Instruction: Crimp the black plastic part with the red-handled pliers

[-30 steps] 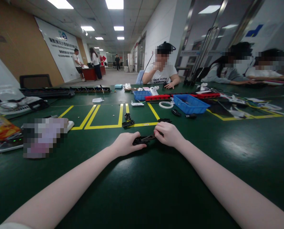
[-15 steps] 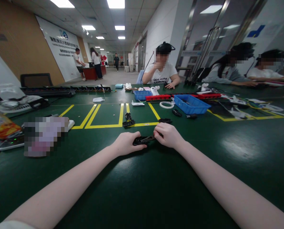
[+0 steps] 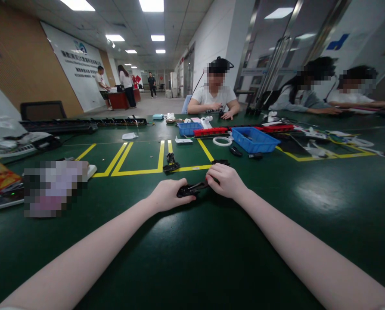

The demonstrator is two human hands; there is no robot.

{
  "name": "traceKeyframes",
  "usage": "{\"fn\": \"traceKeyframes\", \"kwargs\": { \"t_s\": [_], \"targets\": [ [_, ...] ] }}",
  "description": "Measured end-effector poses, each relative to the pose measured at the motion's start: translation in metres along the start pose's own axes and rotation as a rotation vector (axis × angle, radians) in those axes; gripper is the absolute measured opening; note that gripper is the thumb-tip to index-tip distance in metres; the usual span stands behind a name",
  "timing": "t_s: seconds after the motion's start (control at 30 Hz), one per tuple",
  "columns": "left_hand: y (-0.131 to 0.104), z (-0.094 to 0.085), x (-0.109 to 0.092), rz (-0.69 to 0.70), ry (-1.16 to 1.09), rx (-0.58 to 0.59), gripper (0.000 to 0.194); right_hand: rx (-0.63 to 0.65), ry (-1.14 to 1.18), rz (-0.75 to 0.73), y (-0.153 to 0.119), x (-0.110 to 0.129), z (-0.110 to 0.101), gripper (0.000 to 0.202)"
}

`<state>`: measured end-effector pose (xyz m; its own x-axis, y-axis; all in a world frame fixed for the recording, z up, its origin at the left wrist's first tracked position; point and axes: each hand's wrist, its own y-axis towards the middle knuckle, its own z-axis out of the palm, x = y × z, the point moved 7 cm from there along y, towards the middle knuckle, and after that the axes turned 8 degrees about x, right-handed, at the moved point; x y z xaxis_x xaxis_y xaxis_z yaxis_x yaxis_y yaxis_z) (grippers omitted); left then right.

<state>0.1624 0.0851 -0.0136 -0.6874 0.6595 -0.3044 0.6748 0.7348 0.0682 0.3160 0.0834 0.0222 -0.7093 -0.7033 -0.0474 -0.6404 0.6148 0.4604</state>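
Note:
My left hand (image 3: 169, 194) is wrapped round a black part (image 3: 186, 190) low over the green table (image 3: 192, 258). From the right, my right hand (image 3: 226, 180) pinches a thin dark tool (image 3: 201, 186), whose far end reaches onto the black part. The tool's tip and exact contact are too small to tell. Just beyond my hands, black pieces (image 3: 171, 166) lie at a yellow tape line, and another dark piece (image 3: 220, 162) sits behind my right fingers.
A blue bin (image 3: 255, 140), a white ring (image 3: 222, 141) and red strips (image 3: 212, 131) lie farther back. At the left are a blurred-out item (image 3: 55, 185) and an orange bag (image 3: 0, 174). A person (image 3: 213, 97) sits opposite; others sit at the right.
The view has shifted slightly, moving the scene leftward. Both hands keep their hold on the part and tool. The person opposite has lowered a hand from the face.

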Motion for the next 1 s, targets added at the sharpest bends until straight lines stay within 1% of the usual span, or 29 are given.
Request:
{"fn": "traceKeyframes", "kwargs": {
  "t_s": [0.27, 0.73, 1.0],
  "targets": [
    [-0.0001, -0.0005, -0.0004, 0.002, 0.011, 0.005, 0.041, 0.030, 0.002, 0.002, 0.0016, -0.0005, 0.0065, 0.027],
    [0.0000, -0.0002, 0.0012, -0.021, -0.014, 0.023, 0.041, 0.046, 0.028, 0.043, -0.0003, -0.0062, 0.0075, 0.030],
    [0.0000, 0.0001, 0.0021, -0.025, -0.015, 0.018, 0.040, 0.055, 0.024, 0.040, 0.0019, -0.0035, 0.0097, 0.030]
  ]
}}
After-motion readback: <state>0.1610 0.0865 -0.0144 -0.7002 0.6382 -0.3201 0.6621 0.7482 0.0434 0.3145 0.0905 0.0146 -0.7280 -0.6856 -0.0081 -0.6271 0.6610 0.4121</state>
